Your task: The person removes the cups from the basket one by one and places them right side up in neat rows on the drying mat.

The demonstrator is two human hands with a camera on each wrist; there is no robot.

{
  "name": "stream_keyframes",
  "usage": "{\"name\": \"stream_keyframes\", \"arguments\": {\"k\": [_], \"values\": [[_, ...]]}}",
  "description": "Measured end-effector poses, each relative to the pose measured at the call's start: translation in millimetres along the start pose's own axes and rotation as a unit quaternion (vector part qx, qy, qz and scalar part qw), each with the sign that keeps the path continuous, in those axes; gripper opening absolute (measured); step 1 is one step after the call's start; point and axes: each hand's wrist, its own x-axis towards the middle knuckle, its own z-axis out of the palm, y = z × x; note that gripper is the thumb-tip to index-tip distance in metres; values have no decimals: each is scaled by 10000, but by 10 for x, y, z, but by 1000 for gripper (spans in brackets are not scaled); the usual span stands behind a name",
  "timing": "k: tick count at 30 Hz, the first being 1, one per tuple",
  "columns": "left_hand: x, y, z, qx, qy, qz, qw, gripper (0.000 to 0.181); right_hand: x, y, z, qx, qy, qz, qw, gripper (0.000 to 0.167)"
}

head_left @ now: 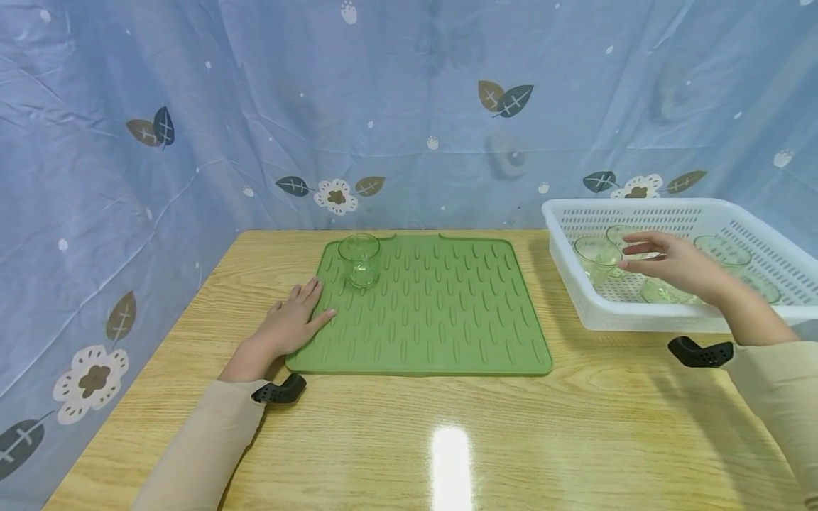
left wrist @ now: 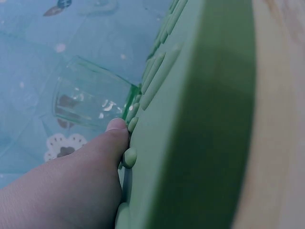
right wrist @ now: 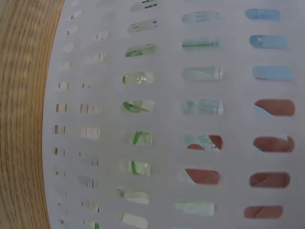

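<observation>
Green matting (head_left: 434, 319) touched the flat left hand (head_left: 287, 325); the loose right hand (head_left: 684, 264) hung by a glass (head_left: 594, 268) in a basket (head_left: 639, 319).

No readable text, labels, brands, numbers or signs in any of the three views.
</observation>
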Motion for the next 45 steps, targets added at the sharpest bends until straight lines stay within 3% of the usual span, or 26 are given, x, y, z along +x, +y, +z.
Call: {"name": "stream_keyframes", "arguments": {"k": [9,19,36,45], "values": [[-7,1,-3,-7,-10,-8,10000,79,87,-35,23,-328,-159,98,9993,77],[9,9,-18,2,13,22,10000,79,224,-20,90,-92,-418,146,9990,91],[-8,11,4,-18,39,28,10000,79,310,4,137,-364,-750,250,9962,101],[-18,4,-5,-35,49,6,10000,79,409,0,163,38,-960,373,9947,99]]}}
